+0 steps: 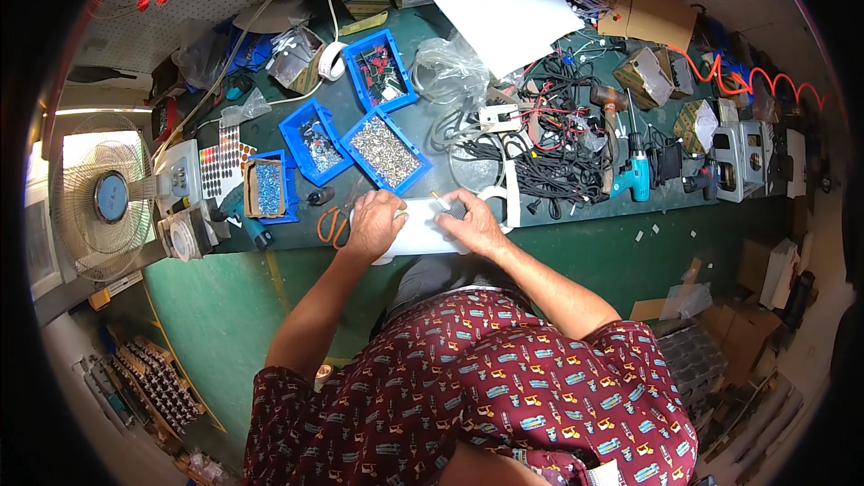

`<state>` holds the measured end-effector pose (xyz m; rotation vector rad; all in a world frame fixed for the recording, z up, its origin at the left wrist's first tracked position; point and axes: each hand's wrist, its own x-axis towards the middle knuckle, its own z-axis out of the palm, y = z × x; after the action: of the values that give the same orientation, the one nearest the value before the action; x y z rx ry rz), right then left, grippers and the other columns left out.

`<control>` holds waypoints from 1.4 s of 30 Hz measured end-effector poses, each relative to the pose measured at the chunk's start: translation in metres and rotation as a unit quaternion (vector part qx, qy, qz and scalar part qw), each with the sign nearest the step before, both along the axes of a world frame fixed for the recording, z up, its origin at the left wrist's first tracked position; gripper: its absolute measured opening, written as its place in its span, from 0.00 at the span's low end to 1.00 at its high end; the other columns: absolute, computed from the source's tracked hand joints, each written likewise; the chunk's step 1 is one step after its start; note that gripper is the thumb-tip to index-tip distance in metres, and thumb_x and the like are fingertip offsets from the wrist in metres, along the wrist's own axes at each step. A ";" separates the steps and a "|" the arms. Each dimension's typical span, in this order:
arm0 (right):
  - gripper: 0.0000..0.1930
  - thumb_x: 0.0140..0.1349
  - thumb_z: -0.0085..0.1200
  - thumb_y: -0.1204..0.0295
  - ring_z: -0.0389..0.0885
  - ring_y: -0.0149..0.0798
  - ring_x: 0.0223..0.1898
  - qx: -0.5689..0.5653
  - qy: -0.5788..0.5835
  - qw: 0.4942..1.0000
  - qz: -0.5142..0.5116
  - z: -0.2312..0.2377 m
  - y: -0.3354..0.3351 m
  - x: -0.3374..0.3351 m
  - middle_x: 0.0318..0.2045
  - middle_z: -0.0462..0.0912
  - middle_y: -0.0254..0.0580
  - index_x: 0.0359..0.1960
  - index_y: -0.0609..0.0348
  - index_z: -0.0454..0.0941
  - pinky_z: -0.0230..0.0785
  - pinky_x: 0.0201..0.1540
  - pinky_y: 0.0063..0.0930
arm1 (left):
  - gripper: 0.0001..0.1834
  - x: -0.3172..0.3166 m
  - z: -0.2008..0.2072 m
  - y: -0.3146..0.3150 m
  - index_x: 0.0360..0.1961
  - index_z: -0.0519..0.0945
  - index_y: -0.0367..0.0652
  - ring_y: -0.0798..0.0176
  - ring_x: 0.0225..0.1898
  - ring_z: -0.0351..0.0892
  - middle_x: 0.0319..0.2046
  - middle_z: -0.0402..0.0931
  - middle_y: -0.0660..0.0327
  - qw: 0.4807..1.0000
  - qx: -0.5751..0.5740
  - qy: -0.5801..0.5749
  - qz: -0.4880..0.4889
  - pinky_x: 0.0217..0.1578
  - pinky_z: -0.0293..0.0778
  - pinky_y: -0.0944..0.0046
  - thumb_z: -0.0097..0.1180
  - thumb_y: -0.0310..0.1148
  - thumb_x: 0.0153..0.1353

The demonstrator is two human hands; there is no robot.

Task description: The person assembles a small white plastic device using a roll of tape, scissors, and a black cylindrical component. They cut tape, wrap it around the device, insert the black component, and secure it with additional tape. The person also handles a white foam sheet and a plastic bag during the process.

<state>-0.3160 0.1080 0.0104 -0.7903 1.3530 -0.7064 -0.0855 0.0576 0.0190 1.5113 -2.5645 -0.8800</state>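
Observation:
A smooth white piece point(421, 236) with rounded lower corners lies at the bench's front edge, right before my body. My left hand point(372, 223) rests over its left side with the fingers curled in; a pale bit shows at the fingertips, too small to name. On the right side of the white piece, my right hand point(475, 227) has its thumb and fingers bent around a thin yellow-tipped piece point(438, 199). A dark mesh-like patch point(454, 209) shows beside those fingers. Orange-handled scissors point(333, 227) lie left of my left hand.
Blue bins hold silvery small parts point(382, 146), blue parts point(266, 189) and red-and-black parts point(379, 69). Black cables point(558, 171) heap up at right, near a hammer point(609, 101) and a teal cordless drill point(635, 168). A fan point(112, 196) stands far left.

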 end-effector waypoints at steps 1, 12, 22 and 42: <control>0.24 0.54 0.68 0.62 0.69 0.25 0.18 0.010 0.001 1.000 0.017 0.003 -0.002 -0.002 0.17 0.75 0.31 0.50 0.59 0.77 0.65 0.22 0.26 | 0.11 -0.001 -0.001 -0.001 0.41 0.83 0.42 0.46 0.51 0.74 0.43 0.78 0.52 1.000 0.015 -0.009 -0.001 0.53 0.68 0.47 0.63 0.35 0.59; 0.28 0.50 0.67 0.61 0.85 0.50 0.40 -0.165 0.159 0.943 0.241 0.006 -0.045 -0.025 0.36 0.84 0.53 0.52 0.61 0.78 0.77 0.43 0.41 | 0.06 0.009 -0.018 0.000 0.40 0.75 0.42 0.49 0.49 0.75 0.40 0.78 0.56 0.996 -0.033 0.066 -0.049 0.63 0.59 0.42 0.55 0.31 0.66; 0.26 0.50 0.65 0.63 0.81 0.56 0.52 -0.269 0.188 0.894 0.305 -0.016 -0.047 -0.009 0.47 0.83 0.55 0.51 0.60 0.79 0.74 0.55 0.46 | 0.05 0.013 -0.022 0.011 0.41 0.76 0.43 0.52 0.48 0.77 0.36 0.78 0.59 0.991 -0.069 0.119 -0.007 0.67 0.55 0.43 0.57 0.27 0.64; 0.22 0.52 0.69 0.64 0.83 0.35 0.35 -0.008 0.187 0.975 -0.123 -0.019 0.033 -0.119 0.38 0.84 0.44 0.47 0.64 0.82 0.77 0.36 0.31 | 0.08 -0.003 -0.006 -0.001 0.40 0.81 0.40 0.46 0.46 0.76 0.38 0.80 0.53 0.988 -0.048 0.147 0.027 0.51 0.68 0.49 0.61 0.26 0.57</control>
<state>-0.4346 0.1412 -0.0083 -0.8014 1.8112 -0.7876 -0.0887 0.0563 0.0128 1.3077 -2.3097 -0.8832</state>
